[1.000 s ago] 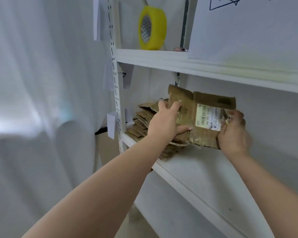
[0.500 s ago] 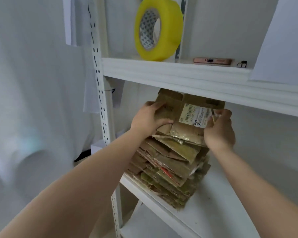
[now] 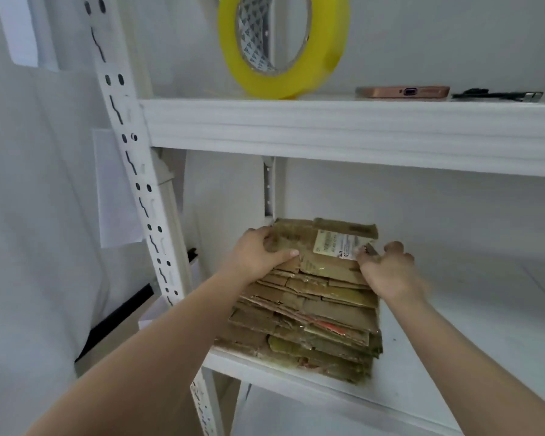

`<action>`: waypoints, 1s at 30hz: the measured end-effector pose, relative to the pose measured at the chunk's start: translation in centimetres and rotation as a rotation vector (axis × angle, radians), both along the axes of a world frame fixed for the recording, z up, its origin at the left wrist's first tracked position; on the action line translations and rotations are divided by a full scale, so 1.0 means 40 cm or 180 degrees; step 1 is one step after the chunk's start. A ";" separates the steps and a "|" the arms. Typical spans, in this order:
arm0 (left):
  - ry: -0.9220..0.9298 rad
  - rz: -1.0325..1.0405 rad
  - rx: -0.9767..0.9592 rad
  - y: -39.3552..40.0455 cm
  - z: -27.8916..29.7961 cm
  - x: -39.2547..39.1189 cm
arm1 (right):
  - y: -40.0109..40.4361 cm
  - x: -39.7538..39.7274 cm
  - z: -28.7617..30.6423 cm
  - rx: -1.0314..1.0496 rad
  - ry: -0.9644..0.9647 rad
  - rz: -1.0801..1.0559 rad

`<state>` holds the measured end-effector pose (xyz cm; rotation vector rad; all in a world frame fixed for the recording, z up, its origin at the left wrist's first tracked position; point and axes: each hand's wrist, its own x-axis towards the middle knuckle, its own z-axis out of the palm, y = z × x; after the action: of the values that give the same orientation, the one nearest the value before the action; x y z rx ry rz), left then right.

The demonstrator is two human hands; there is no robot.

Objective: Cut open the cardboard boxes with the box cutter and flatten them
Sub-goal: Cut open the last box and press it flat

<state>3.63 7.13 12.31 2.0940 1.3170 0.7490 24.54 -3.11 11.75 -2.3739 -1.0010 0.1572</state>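
A flattened brown cardboard box (image 3: 309, 265) with a white shipping label lies on top of a thick stack of flattened boxes (image 3: 312, 328) on the lower white shelf (image 3: 453, 341). My left hand (image 3: 258, 256) grips the top box's left side, with the thumb across its upper face. My right hand (image 3: 387, 272) holds its right edge with curled fingers beside the label. A slim black and metal tool (image 3: 497, 96), possibly the box cutter, lies on the upper shelf at the right.
A large yellow tape roll (image 3: 283, 45) stands upright on the upper shelf (image 3: 343, 130), with a copper-coloured phone (image 3: 401, 91) beside it. A perforated white rack post (image 3: 132, 171) rises at the left. White sheeting hangs further left.
Both hands have lowered the labelled flattened box from upright down onto the stack. The view has moved closer and lower.
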 end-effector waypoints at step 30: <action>0.1855 -0.0539 0.1093 0.000 -0.012 0.023 | 0.057 -0.089 -0.072 -0.0452 -0.0760 0.1257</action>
<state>4.55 7.12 11.82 2.8039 1.3339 0.3091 20.97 -0.85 8.88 -2.3308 -1.6176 0.0939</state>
